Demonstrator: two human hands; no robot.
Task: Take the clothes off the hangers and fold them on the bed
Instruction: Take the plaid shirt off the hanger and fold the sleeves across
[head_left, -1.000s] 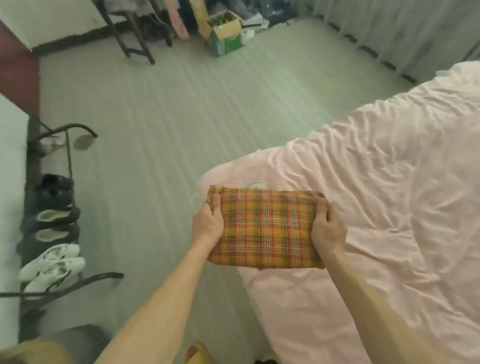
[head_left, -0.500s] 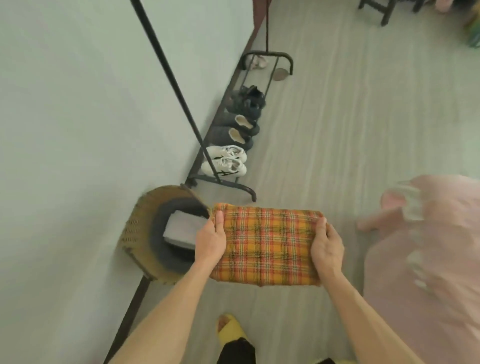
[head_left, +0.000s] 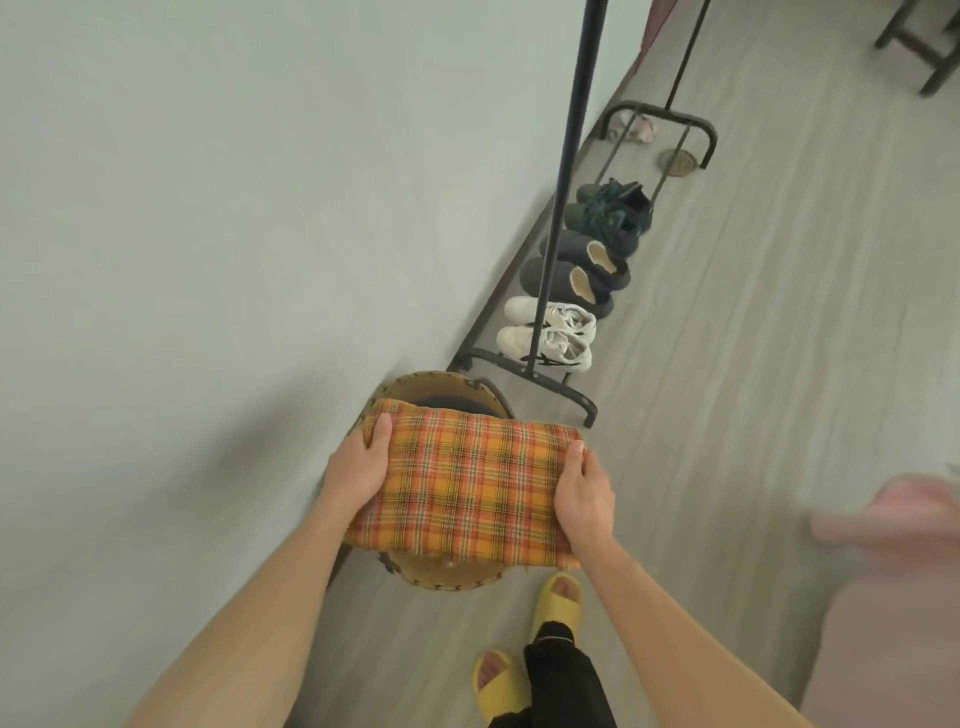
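Grey floor beside a pale wall, woven basket (head_left: 441, 574) below.
Folded plaid cloth (head_left: 467, 491) is gripped at both ends by left hand (head_left: 358, 465) and right hand (head_left: 584, 493), thumbs on top.

A folded garment (head_left: 467, 488) is held over a basket (head_left: 441, 574), covering most of its opening, with the left hand (head_left: 358, 462) gripping its left end and the right hand (head_left: 582, 486) its right end, thumbs on top. The basket stands on the floor (head_left: 779, 364) against the foot of the wall (head_left: 208, 208), which fills the left side. Just beyond the basket, a clothes rack (head_left: 566, 156) runs along the wall into the distance. On its base sit three pairs in a row: sneakers (head_left: 550, 335) nearest, slippers (head_left: 576, 275) behind them, lace-up shoes (head_left: 613, 208) farthest. Near the basket's right side are the person's two feet in slides (head_left: 558, 597). The bed (head_left: 883, 597) lies at the right edge.
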